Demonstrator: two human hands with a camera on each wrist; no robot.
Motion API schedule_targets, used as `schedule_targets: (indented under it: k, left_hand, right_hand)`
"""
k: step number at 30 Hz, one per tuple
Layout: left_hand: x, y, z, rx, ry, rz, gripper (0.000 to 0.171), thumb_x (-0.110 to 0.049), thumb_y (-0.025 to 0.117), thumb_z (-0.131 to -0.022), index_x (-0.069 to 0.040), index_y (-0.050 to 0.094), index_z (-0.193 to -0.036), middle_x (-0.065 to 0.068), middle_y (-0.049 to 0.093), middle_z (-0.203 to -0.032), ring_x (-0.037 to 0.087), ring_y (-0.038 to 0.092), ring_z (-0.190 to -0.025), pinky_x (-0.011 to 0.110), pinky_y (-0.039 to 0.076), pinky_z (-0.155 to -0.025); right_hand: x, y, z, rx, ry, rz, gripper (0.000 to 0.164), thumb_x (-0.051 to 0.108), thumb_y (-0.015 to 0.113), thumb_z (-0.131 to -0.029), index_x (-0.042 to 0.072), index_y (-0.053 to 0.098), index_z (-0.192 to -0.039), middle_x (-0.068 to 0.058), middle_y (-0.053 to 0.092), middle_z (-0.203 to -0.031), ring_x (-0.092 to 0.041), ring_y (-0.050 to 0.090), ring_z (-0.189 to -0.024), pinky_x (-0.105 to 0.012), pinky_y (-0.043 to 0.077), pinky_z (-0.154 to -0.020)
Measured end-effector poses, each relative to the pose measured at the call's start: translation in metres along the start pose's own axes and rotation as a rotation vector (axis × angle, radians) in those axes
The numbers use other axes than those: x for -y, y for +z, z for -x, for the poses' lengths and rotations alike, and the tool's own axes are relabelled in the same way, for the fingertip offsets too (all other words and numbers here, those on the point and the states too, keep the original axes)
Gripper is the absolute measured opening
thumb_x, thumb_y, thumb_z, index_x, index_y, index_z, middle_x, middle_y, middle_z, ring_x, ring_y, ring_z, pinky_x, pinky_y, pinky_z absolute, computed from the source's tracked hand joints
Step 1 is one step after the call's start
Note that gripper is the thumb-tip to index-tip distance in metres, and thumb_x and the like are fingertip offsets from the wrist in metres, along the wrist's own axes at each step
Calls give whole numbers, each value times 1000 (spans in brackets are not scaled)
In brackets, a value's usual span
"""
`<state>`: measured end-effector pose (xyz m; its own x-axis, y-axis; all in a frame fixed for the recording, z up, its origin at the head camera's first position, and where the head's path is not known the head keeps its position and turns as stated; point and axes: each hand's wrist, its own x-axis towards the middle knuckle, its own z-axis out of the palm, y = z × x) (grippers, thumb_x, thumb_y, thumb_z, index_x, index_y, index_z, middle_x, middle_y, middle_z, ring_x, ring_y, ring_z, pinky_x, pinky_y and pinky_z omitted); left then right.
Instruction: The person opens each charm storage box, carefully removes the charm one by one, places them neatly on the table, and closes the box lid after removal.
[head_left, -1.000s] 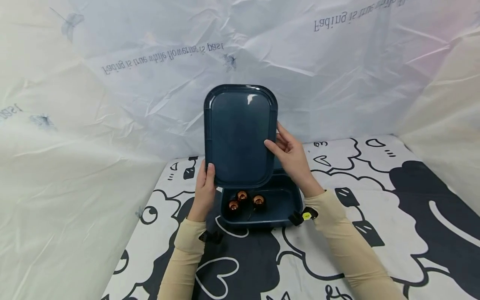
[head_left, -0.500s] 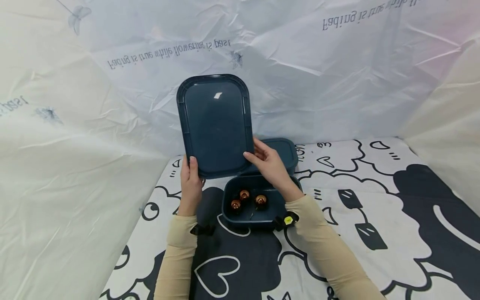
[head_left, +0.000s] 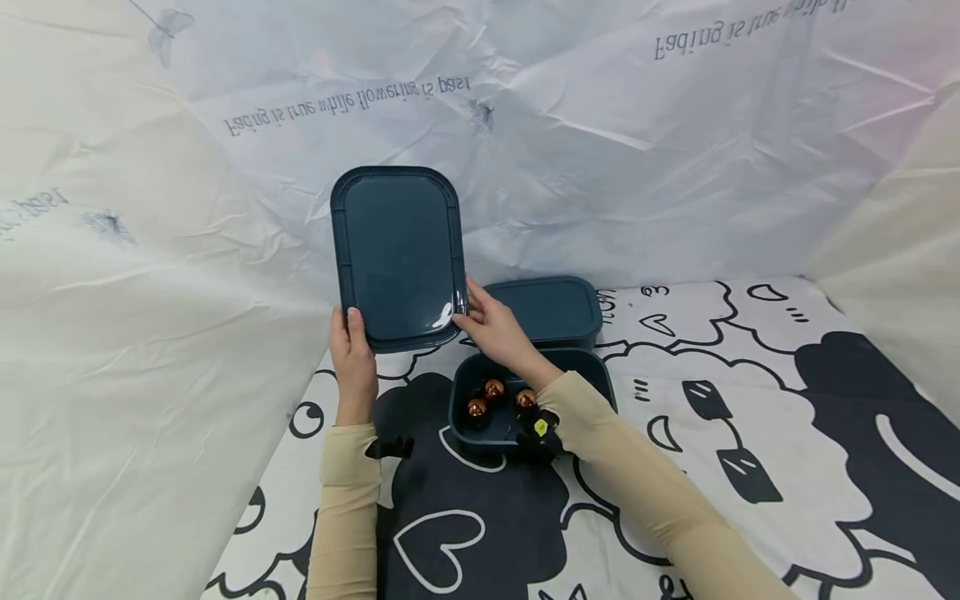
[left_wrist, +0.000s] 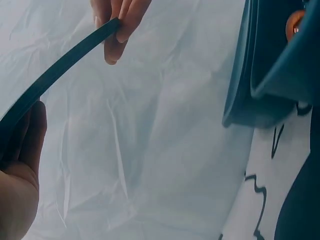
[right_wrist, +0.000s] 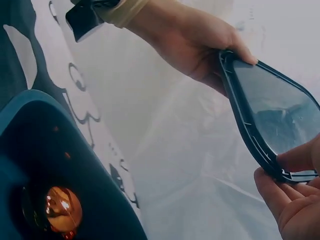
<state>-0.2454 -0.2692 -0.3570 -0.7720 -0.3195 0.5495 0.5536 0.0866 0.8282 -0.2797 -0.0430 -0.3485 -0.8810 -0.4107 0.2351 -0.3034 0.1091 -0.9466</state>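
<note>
A dark blue rectangular lid [head_left: 397, 258] with rounded corners is held up in the air, its ridged side facing the head camera. My left hand [head_left: 355, 367] grips its lower left corner, thumb on the near face. At the lower right corner my right hand [head_left: 498, 329] pinches the edge between thumb and fingers, as the right wrist view also shows. Below the right forearm stands an uncovered dark blue box [head_left: 459, 433]. Inside it lie shiny copper-coloured balls, one of them a ball [head_left: 477, 408] near the left wall; the forearm hides part of the box.
Behind the uncovered box stands a second dark blue box with its lid on [head_left: 551, 308]. Both rest on a black-and-white cartoon-print cloth [head_left: 480, 550]. A pale wrinkled sheet [head_left: 570, 183] with printed lettering rises behind and at the sides.
Both hands have carried the lid to the left, away from above the uncovered box. The covered box behind, mostly hidden before, now shows.
</note>
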Motion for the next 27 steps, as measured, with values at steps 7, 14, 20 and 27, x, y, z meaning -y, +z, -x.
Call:
schedule_targets:
  k: [7, 14, 20, 27]
  left_hand:
    - [5, -11, -5, -120, -59, -89, 40, -20, 44, -110, -5, 51, -147, 11, 56, -140, 21, 52, -129, 33, 42, -106]
    - [-3, -14, -3, -92, -124, -158, 43, -18, 44, -110, -5, 47, -150, 16, 51, -147, 25, 48, -136, 36, 41, -111]
    - [6, -20, -4, -74, -150, -212, 45, -14, 44, -110, -4, 41, -153, 15, 45, -154, 25, 42, -142, 37, 37, -114]
    - [29, -26, -6, -102, -231, -284, 46, -20, 46, -110, -5, 43, -153, 16, 44, -153, 24, 40, -142, 40, 35, -115]
  right_hand:
    - [-3, 18, -17, 5, 92, 47, 71, 20, 59, -105, 17, 19, -163, -18, 40, -156, -27, 56, -129, -41, 54, -93]
    - [-10, 31, -30, 10, 213, 9, 72, 16, 61, -103, 15, 19, -163, -17, 39, -157, -28, 51, -134, -38, 53, -98]
    - [-19, 39, -37, 23, 296, -4, 76, 14, 62, -102, 15, 17, -163, -17, 38, -158, -26, 62, -121, -41, 52, -99]
    - [-23, 43, -39, 48, 368, -85, 74, 12, 60, -103, 9, 15, -162, -19, 32, -160, -30, 50, -135, -40, 50, -101]
